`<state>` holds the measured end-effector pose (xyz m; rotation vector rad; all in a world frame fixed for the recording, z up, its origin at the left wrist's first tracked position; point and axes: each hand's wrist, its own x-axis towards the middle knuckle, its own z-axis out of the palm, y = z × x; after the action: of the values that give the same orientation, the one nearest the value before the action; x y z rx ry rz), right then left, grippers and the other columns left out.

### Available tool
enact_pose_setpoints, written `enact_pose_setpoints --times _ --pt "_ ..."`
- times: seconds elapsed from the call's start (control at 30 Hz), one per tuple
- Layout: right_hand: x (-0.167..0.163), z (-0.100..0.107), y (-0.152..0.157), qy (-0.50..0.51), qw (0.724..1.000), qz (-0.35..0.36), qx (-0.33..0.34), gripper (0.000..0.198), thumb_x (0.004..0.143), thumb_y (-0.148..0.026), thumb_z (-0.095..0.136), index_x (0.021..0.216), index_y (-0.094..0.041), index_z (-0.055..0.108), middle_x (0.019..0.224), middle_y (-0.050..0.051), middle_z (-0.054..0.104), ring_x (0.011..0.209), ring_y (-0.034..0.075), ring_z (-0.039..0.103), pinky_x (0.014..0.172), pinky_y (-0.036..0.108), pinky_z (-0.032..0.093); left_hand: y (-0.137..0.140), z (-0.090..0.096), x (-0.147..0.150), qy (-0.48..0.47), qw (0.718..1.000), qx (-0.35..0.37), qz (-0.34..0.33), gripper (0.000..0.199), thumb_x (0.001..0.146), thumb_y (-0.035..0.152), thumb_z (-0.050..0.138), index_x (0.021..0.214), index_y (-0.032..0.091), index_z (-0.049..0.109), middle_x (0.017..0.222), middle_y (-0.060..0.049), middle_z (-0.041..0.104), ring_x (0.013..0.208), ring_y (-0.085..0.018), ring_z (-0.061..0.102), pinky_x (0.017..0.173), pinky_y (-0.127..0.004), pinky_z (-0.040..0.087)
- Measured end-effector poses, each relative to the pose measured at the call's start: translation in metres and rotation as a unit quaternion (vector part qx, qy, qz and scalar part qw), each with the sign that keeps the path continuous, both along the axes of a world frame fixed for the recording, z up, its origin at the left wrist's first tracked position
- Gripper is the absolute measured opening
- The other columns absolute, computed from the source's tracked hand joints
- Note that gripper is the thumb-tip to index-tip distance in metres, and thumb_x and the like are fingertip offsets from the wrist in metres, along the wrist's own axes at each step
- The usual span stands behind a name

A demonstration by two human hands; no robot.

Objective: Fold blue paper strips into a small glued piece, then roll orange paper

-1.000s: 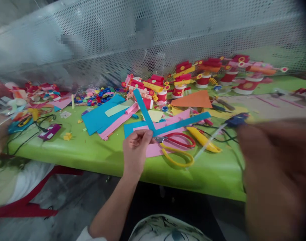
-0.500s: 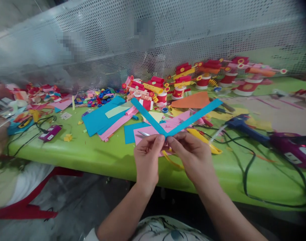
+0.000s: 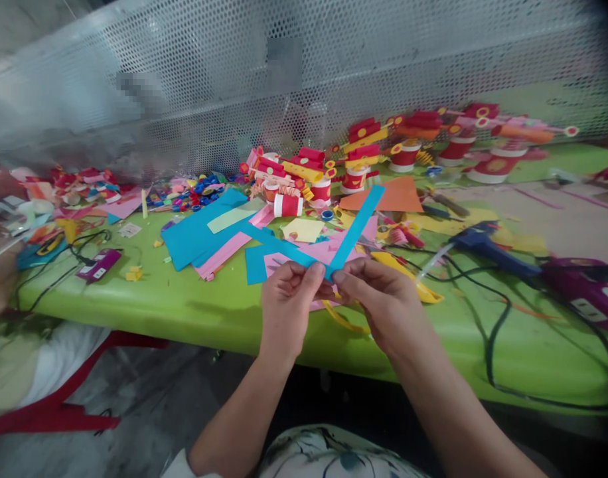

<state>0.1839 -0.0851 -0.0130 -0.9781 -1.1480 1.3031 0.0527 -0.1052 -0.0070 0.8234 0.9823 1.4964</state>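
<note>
Both of my hands pinch a blue paper strip (image 3: 358,227) above the front of the table. The strip bends at my fingertips into a lopsided V: one arm rises to the right, the other lies lower to the left. My left hand (image 3: 290,302) grips it just left of the bend, thumb on top. Just right of the bend, my right hand (image 3: 383,299) holds it between thumb and fingers. Beneath the strip lie pink paper (image 3: 351,245) and a blue sheet (image 3: 255,265). A yellow-handled tool (image 3: 428,295) rests beside my right hand, partly hidden by it.
A blue glue gun (image 3: 498,249) and purple power strip (image 3: 590,292) with black cables lie on the right of the green table (image 3: 184,305). Several red-and-white paper models (image 3: 356,178) stand behind, before a perforated metal panel (image 3: 209,99). Another person's arm (image 3: 0,272) is at far left.
The strip's right arm has swung up and inward, while its left arm has dropped lower. My hands stay close together at the bend.
</note>
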Motion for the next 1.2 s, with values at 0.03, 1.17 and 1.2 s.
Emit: enact_pose_setpoints --times 0.03,1.17,1.2 --pt "-0.0001 -0.0002 0.0006 0.001 1.000 -0.002 -0.001 0.025 0.075 -0.041 0.083 0.069 -0.021 0.069 0.063 -0.001 0.060 0.057 0.013 0.051 0.055 0.027 0.043 0.0000 -0.0002 -0.0003 0.010 1.000 0.003 0.000 0.032 0.081 0.043 0.079 0.076 0.017 0.061 0.073 -0.001 0.073 0.064 -0.015 0.073 0.067 -0.029 0.063" --pt "-0.0035 -0.0009 0.0023 -0.040 0.998 -0.014 0.045 0.026 0.077 -0.044 0.084 0.074 -0.021 0.073 0.064 0.000 0.065 0.055 0.013 0.054 0.051 0.026 0.044 0.0066 -0.0064 -0.0030 0.012 1.000 0.000 -0.019 0.028 0.075 0.041 0.085 0.084 0.016 0.076 0.078 -0.005 0.078 0.069 -0.020 0.076 0.067 -0.032 0.065" --pt "-0.0028 -0.0013 0.0025 -0.036 0.998 -0.008 0.043 0.025 0.077 -0.044 0.084 0.074 -0.021 0.073 0.064 0.000 0.066 0.055 0.013 0.054 0.051 0.026 0.044 0.0074 -0.0063 -0.0036 0.009 1.000 0.001 -0.023 0.027 0.076 0.041 0.085 0.083 0.016 0.077 0.077 -0.004 0.078 0.068 -0.019 0.075 0.067 -0.032 0.065"
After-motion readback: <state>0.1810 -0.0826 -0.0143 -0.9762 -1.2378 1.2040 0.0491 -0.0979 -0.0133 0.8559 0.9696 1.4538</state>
